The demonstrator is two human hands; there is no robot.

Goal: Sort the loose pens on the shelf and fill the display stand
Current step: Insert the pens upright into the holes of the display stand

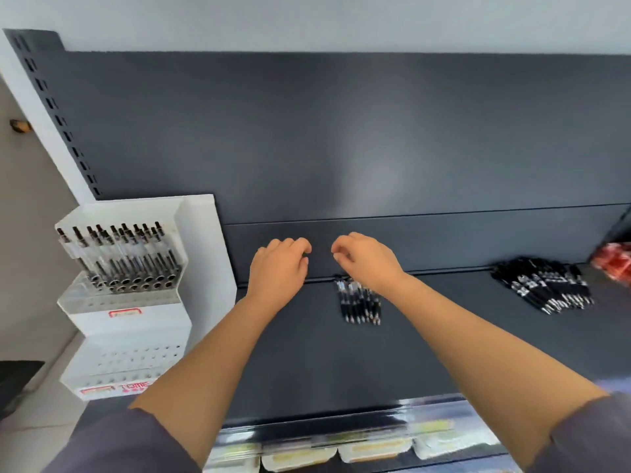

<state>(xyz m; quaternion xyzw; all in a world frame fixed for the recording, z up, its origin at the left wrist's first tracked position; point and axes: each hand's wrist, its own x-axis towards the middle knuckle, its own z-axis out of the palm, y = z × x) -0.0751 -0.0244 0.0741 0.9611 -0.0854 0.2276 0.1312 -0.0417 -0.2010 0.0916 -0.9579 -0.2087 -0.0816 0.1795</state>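
small pen row lies beneath right hand.

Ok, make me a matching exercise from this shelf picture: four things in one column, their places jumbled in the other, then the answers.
Things
1. display stand
2. small pen bundle
3. big pen pile
4. red packet

Places
A. far right edge of the shelf
B. left end, only its top tier filled
C. mid shelf, partly under the right hand
D. right part of the shelf, just left of the red packet

Pairs: 1-B, 2-C, 3-D, 4-A
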